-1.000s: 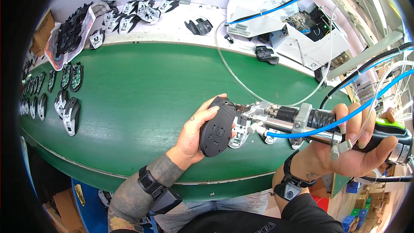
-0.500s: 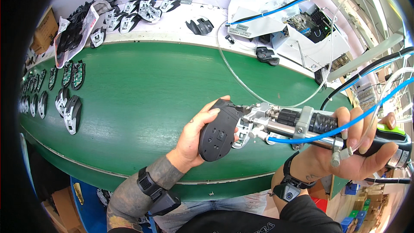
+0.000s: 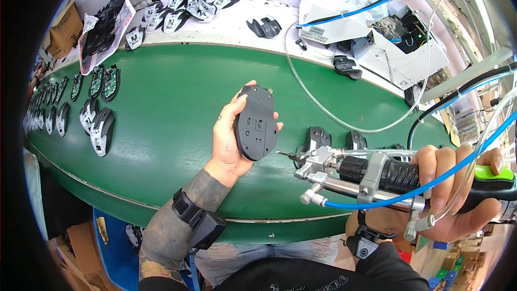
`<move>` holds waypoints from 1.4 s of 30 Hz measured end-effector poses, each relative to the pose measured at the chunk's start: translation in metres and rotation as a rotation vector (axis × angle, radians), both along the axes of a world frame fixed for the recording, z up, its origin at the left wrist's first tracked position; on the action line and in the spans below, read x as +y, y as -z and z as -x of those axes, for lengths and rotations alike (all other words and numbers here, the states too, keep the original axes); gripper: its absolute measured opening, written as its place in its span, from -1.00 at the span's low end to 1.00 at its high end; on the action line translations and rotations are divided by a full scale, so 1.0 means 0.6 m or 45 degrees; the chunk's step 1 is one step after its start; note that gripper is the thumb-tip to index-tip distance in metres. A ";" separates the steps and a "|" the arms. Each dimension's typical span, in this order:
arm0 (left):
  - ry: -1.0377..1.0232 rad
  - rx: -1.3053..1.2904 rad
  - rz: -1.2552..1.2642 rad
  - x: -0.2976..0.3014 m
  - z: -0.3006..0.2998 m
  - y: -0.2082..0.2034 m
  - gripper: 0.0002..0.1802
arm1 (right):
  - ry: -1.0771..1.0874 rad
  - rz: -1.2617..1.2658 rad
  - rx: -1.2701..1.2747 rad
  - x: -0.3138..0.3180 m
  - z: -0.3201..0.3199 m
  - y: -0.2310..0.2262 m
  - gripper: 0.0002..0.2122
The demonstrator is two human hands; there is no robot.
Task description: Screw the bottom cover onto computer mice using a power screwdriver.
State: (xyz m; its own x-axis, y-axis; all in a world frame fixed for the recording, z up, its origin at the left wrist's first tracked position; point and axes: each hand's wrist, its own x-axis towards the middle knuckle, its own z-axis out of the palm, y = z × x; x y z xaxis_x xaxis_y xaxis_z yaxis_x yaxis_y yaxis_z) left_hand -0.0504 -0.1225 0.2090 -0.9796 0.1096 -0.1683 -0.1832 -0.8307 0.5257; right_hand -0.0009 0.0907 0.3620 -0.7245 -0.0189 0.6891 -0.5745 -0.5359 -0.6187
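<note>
My left hand [image 3: 229, 129] is wrapped round a black computer mouse [image 3: 257, 126], its underside facing up, with screw holes and a small switch showing. My right hand [image 3: 452, 183] grips an electric screwdriver [image 3: 382, 175] that lies sideways, its tip pointing left. A metal bracket, a clear hose and a blue air hose [image 3: 371, 203] are fixed to it. Between the screwdriver's tip and the mouse there is a small gap. Just beyond the screwdriver stand several dark mouse bodies [image 3: 318, 139], partly hidden by it.
On the green bench [image 3: 177, 86], several mouse shells [image 3: 102, 132] and green circuit boards [image 3: 111, 82] line the left side. More shells [image 3: 175, 20] lie on the white ledge behind. A white screw-feeder machine [image 3: 398, 59] stands at the back right, its clear hose looping over the bench.
The screwdriver's tip has come away from the mouse. My left hand has moved the mouse up and left and turned it more upright, while the screwdriver has dropped slightly.
</note>
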 end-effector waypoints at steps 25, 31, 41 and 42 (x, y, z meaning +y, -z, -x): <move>-0.096 -0.084 0.124 0.011 -0.006 0.016 -0.44 | -0.057 0.091 -0.035 -0.002 -0.017 -0.003 -0.67; 0.015 -0.051 0.071 0.025 -0.025 0.012 -0.44 | -0.081 -0.016 0.001 -0.024 -0.014 0.002 -0.68; 0.034 -0.006 -0.026 0.029 -0.028 0.005 -0.46 | -0.066 -0.044 -0.007 -0.025 -0.016 -0.001 -0.67; 0.033 0.000 -0.043 0.031 -0.030 0.001 -0.47 | -0.053 -0.040 0.008 -0.028 -0.015 -0.002 -0.66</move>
